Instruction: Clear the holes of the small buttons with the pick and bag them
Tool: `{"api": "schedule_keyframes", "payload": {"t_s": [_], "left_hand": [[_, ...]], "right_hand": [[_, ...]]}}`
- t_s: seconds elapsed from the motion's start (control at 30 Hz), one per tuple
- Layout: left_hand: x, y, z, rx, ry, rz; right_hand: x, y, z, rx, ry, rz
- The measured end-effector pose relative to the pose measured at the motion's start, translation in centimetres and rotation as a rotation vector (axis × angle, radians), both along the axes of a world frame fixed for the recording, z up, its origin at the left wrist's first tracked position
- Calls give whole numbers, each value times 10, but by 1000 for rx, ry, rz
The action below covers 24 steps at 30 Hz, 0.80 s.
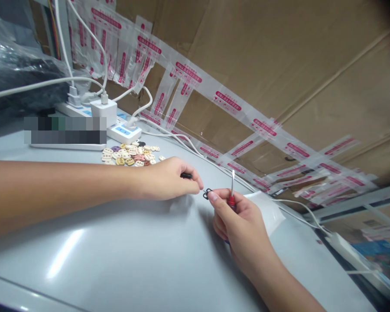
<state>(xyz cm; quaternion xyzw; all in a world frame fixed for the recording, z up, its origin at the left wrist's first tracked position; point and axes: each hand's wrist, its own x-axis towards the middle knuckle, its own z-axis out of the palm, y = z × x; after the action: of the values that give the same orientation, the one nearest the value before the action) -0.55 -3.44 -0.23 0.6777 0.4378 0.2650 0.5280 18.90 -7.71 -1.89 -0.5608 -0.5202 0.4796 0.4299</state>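
Observation:
My left hand is closed around a small black object, mostly hidden by the fingers; its kind is unclear. Between the thumb and forefinger of my right hand is a small black looped piece, close to my left fingertips. The same right hand also grips a screwdriver against the palm, its metal shaft pointing up and its red and dark handle partly covered. Behind my left wrist, several face-shaped buttons in cream, yellow, pink, brown and purple lie in a loose heap on the grey table.
White power strips with a plugged-in charger and cables stand behind the heap. A taped cardboard wall rises along the table's back. A white sheet or bag lies beyond my right hand. Dark plastic-wrapped stuff sits at left.

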Motion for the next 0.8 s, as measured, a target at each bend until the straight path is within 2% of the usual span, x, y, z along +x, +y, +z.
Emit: {"api": "schedule_keyframes", "payload": {"t_s": [0.23,0.5,0.8], "left_hand": [[1,-2,4,24,6,-18],[2,2,-4,98,34,-50],[-2,-1,-3,263,149,-145]], "right_hand": [[3,-1,-2,3,-49,13],[5,1,-6,34,-101,33],[0,-6,3,178,-366,107]]}}
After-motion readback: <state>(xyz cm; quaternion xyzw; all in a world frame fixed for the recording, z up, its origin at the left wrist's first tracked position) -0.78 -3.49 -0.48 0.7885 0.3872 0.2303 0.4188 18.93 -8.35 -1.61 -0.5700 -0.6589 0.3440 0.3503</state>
